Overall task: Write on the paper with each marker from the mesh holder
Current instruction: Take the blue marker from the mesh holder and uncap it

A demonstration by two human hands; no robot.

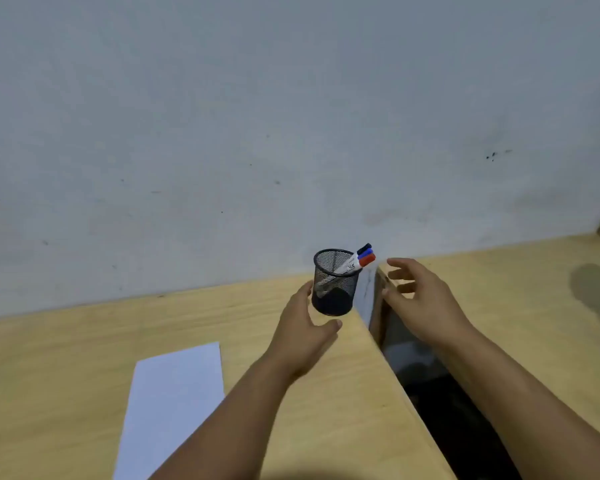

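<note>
Mesh holder (335,284) upright near right edge of wooden surface (66,368), close to wall (222,116). Three markers (359,259) inside, leaning up and to the right; caps black, blue, red jutting past the rim on the right side. Long axes slanted, tops pointing toward right hand.

Left hand (303,336) cupped around holder's lower left side, fingers spread, thumb below the base; touching or just short of touching, cannot tell which. Not clamped.

Right hand (420,299) open, fingers apart and curled loosely, empty, just right of the marker caps, hovering over the gap (430,393) between the two surfaces. Fingertips near caps but apart from them.

Judgement: right hand nearer to marker caps and on the side they lean toward; likely the picking hand, left to steady holder. Pull should follow the slant, up and rightward, or holder may tip.

Paper (174,403) flat on surface, lower left, well apart from holder, partly under left forearm. No marks visible on it.

Obstacles: dark gap directly below right hand; a dropped marker could fall in. Second surface (516,306) beyond the gap, bare near hand.
</note>
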